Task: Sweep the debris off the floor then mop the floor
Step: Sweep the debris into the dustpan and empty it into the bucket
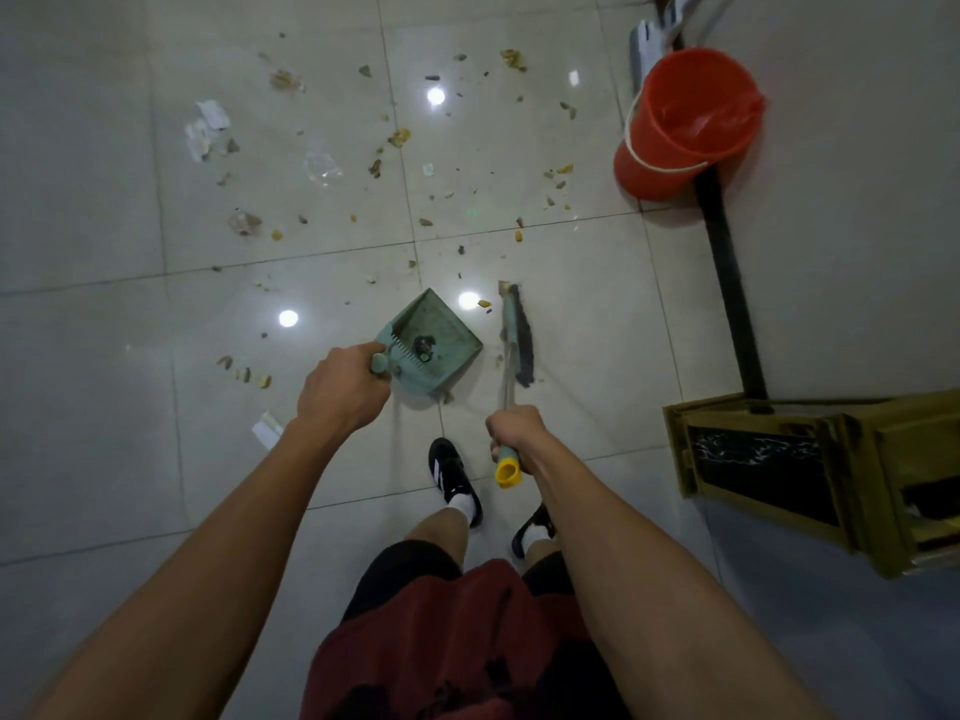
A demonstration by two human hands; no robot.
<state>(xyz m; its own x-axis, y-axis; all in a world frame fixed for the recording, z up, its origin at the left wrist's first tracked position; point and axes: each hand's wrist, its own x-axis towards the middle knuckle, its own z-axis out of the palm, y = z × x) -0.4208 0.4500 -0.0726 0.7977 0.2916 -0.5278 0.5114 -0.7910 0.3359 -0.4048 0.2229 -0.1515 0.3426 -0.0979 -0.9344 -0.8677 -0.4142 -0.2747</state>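
Debris (395, 137) lies scattered over the tiled floor (78, 200) across the upper centre of the frame, beyond both hands. Left hand (343, 387) is clenched round the handle of the green dustpan (434, 345), whose open mouth faces the upper right. Right hand (514, 433) grips the broom (517, 337), its head running up-frame just beside the pan's right edge. Broom sits nearer the litter, so I judge a pull toward the pan comes next.

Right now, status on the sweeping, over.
Left hand on dustpan, right hand on broom. Debris scattered ahead, mostly unswept. Red bucket off right.
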